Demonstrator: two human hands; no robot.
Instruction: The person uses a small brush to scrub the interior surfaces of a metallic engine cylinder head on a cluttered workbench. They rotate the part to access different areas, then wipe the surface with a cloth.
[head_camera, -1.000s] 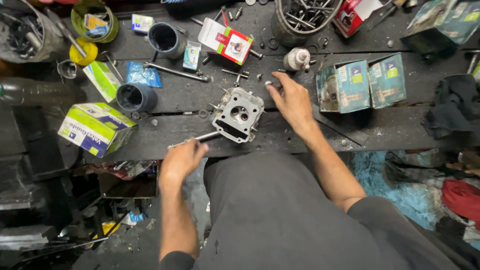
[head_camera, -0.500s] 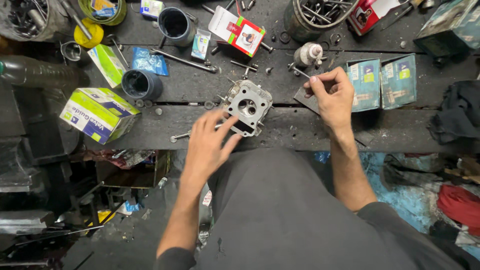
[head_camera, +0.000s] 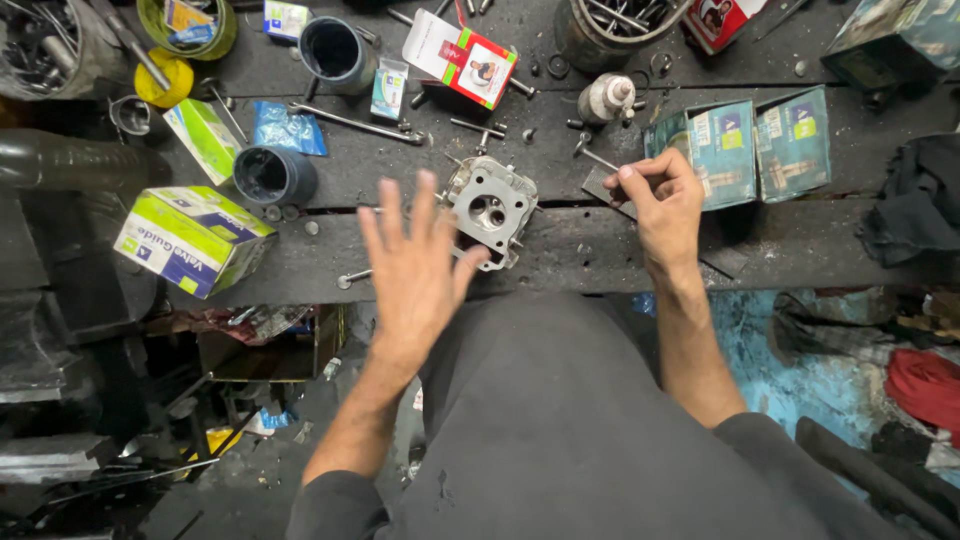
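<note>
The left hand (head_camera: 415, 270) has fingers spread wide, thumb touching the metal block (head_camera: 490, 208) near the bench (head_camera: 600, 255) edge. The right hand (head_camera: 660, 200) pinches a thin rod (head_camera: 597, 158).

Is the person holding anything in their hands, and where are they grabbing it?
The right hand pinches a thin metal valve by its stem end. The left hand holds nothing; its open fingers hover beside the grey cylinder head.

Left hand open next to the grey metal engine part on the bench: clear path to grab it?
Probably yes. The left hand is spread open and empty, right beside the grey metal engine part, nothing between them. The right hand pinches a thin rod off to the side.
</note>
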